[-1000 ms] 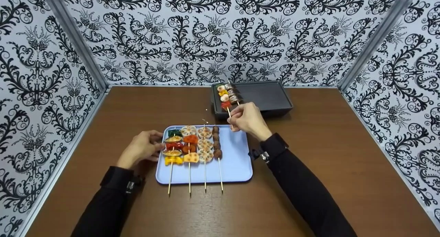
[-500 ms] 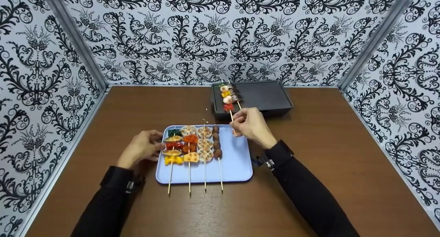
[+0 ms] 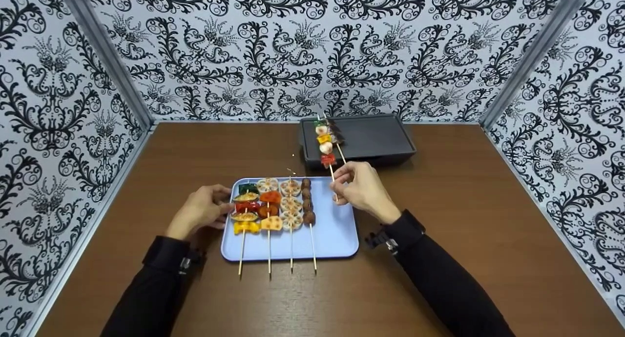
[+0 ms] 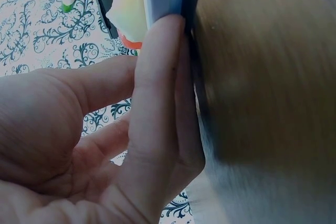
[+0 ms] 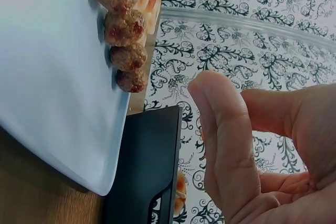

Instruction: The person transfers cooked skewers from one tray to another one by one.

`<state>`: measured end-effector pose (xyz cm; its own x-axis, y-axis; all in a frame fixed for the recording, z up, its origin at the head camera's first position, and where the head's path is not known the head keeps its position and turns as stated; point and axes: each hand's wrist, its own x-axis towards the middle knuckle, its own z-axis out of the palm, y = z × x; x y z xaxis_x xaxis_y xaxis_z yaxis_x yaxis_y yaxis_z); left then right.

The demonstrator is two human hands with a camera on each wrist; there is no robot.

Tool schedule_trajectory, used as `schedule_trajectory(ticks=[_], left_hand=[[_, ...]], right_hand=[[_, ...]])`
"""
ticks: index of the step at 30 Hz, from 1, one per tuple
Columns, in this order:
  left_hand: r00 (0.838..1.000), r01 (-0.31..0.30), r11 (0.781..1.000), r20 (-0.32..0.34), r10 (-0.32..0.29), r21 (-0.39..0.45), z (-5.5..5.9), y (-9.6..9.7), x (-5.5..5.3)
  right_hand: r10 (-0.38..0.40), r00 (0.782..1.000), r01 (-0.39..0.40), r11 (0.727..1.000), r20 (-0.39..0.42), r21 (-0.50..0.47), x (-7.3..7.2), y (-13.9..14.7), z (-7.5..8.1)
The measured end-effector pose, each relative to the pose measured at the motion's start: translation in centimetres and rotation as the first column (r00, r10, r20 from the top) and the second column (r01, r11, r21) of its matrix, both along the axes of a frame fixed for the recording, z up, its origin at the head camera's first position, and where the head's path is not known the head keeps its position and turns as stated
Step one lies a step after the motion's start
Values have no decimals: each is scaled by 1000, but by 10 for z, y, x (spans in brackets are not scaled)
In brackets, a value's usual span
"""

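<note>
My right hand [image 3: 364, 188] pinches the bare stick of a vegetable skewer [image 3: 326, 148] with green, white, yellow and red pieces. Its food end overlaps the left part of a dark grill plate [image 3: 376, 136] in the head view. In the right wrist view the fingers [image 5: 226, 135] mostly hide the skewer. My left hand [image 3: 200, 212] grips the left edge of a light blue tray [image 3: 337, 239]; the left wrist view has a finger [image 4: 157, 77] against its side. Skewers on the tray carry mixed vegetables [image 3: 246, 207], lotus root slices [image 3: 292, 205] and meatballs [image 3: 307, 205].
A dark-coated skewer [image 3: 337, 132] lies at the left of the grill plate, its stick pointing toward me. Stick ends overhang the tray's front edge. Small crumbs [image 3: 291, 172] dot the brown table [image 3: 234, 146]. Patterned walls [image 3: 312, 49] enclose the back and sides.
My right hand has drawn back toward me and slightly right, bringing the vegetable skewer with it off the grill's left part. The left hand and tray have stayed put.
</note>
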<state>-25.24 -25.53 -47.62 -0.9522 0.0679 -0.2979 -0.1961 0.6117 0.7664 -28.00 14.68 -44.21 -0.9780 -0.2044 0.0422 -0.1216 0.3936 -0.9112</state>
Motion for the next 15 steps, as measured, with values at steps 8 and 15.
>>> schedule_trajectory(ticks=[8,15], left_hand=[[1000,-4,1000,0,4,0,0,0,0],[1000,-3,1000,5,3,5,1,1,0]], right_hand=[[8,999,-8,1000,37,-13,13,5,-2],[29,997,-28,999,73,-16,25,8,-7]])
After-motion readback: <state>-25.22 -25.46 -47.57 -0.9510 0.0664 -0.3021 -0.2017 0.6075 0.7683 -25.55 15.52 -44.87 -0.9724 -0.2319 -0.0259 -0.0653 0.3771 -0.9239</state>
